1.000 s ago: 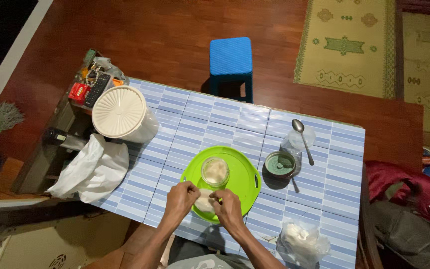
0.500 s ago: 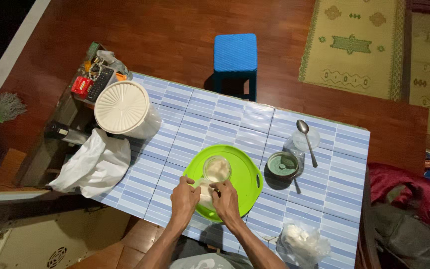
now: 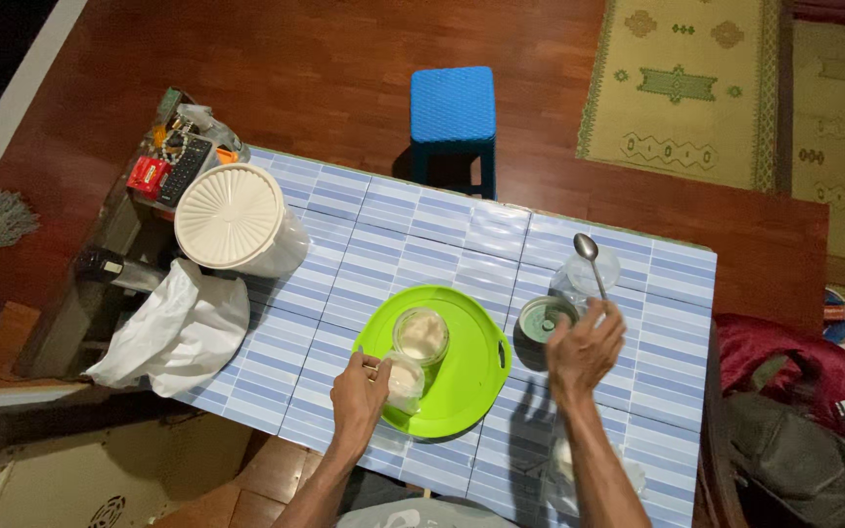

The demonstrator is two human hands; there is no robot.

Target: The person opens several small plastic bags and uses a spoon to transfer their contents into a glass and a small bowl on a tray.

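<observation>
At a blue-striped table [image 3: 422,235], the left hand [image 3: 359,391] closes around a small clear cup [image 3: 404,379] on the near edge of a green tray [image 3: 471,376], steadying it beside a second cup [image 3: 422,335]. The right hand [image 3: 584,350] hovers, fingers loosely spread and empty, by a dark bowl [image 3: 543,319] and spoon [image 3: 592,261].

Pretty dim indoor shot, light coming from overhead, so the table [image 3: 442,235] is the brightest patch and the upper left of the frame goes nearly black. Hands throw soft shadows on the tiles. Slight wide-angle bend at the edges, mild grain, no glare.
</observation>
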